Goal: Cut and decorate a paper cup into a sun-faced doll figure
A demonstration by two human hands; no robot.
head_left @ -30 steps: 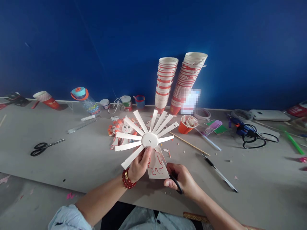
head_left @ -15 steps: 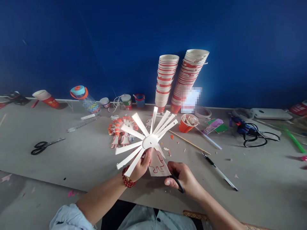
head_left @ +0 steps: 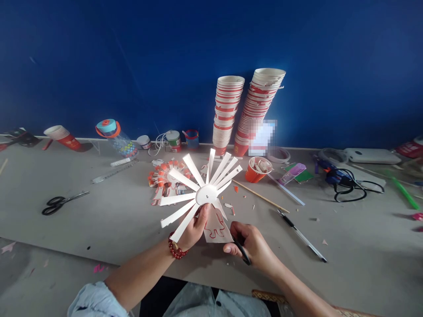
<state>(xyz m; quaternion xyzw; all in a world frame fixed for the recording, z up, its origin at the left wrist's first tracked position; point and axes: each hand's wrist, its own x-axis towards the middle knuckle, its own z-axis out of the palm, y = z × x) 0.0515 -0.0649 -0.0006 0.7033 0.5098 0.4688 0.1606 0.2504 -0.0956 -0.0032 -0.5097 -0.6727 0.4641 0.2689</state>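
My left hand (head_left: pixel 194 224) grips a white paper cup cut into strips (head_left: pixel 207 194), which fan out around its round base. A wider panel of that cup hangs at the lower right, with a red outline of a figure (head_left: pixel 216 226) drawn on it. My right hand (head_left: pixel 251 246) is closed round the handles of black scissors (head_left: pixel 242 252) at the panel's right edge. The blades are mostly hidden behind the paper and my fingers. Behind the cup lie finished-looking paper figures with orange-tipped strips (head_left: pixel 158 178), partly covered by it.
Two tall stacks of paper cups (head_left: pixel 228 114) stand by the blue wall. An orange cup of scraps (head_left: pixel 256 174), a wooden stick (head_left: pixel 261 196) and a pen (head_left: pixel 302 235) lie to the right. Another pair of scissors (head_left: pixel 54 204) and a bottle (head_left: pixel 117 136) are at left.
The view has shifted very slightly. My right hand and the scissors have edged a little to the left; the left hand keeps its hold on the cut cup.
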